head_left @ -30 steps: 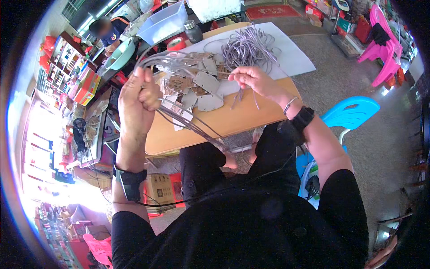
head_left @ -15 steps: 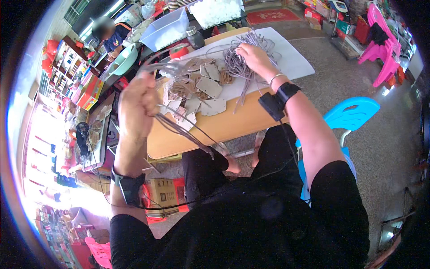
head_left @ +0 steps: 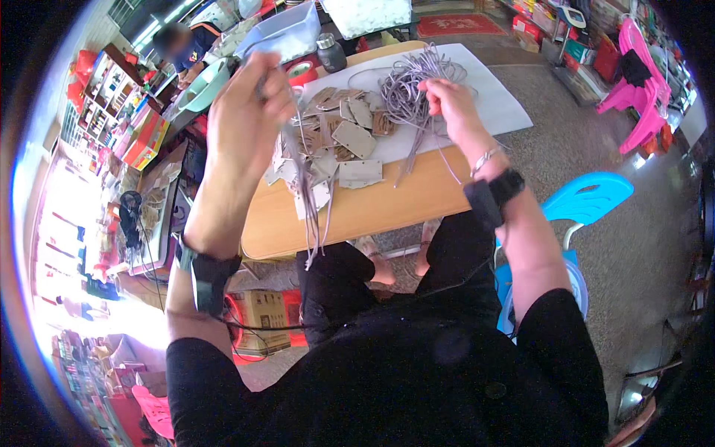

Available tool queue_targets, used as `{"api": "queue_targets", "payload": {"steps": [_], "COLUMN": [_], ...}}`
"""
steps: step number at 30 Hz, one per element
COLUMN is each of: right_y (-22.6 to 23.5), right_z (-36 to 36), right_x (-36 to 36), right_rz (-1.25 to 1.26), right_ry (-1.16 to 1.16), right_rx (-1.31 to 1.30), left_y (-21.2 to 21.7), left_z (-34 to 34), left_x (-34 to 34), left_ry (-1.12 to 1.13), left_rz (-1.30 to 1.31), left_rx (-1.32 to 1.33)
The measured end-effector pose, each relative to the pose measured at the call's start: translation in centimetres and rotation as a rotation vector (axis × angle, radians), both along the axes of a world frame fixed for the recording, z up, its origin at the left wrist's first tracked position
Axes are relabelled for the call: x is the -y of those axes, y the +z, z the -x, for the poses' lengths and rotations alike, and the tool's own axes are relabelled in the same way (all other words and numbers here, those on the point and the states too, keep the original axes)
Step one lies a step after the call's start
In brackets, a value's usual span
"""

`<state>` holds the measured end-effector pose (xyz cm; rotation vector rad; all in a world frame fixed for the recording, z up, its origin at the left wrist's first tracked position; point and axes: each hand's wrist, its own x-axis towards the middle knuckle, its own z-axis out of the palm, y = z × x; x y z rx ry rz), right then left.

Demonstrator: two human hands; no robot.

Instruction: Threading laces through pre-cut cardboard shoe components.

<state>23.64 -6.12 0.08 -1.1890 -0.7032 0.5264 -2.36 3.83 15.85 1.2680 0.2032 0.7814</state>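
My left hand is raised above the wooden table and grips a bunch of grey cords that hang down past the table's front edge. My right hand reaches to a loose pile of grey cords on a white sheet and pinches a few strands. Between the hands lie several brown cardboard tags, some overlapping. Both wrists wear black bands.
A blue plastic chair stands to my right and a pink chair farther off. A clear plastic bin, a dark jar and a green bowl sit at the table's far side. Another person is beyond. A cardboard box lies under the table.
My left hand has lifted higher with the cord bunch. My right hand moved from the tags up to the cord pile and took hold of strands.
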Motion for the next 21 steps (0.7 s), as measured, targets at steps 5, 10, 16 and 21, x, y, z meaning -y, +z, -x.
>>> {"api": "queue_targets", "payload": {"steps": [5, 10, 16, 21], "right_y": [-1.2, -3.7, -6.3, -6.5], "right_z": [6.5, 7.4, 6.8, 6.8], "right_x": [5.1, 9.0, 9.8, 10.1], "right_rz": [0.001, 0.244, 0.162, 0.137], "right_ry": [-0.035, -0.137, -0.183, -0.134], "right_rx": [0.098, 0.208, 0.247, 0.348], "left_y": [5.6, 14.1, 7.2, -4.7], "left_z": [-8.8, -17.4, -23.5, -23.8], "left_x": [-3.7, -7.3, -13.0, -18.0], "left_ry": [-0.354, -0.181, 0.349, 0.009], "left_rz": [-0.102, 0.062, -0.895, -1.600], "left_rx": [0.220, 0.349, 0.052, -0.677]}}
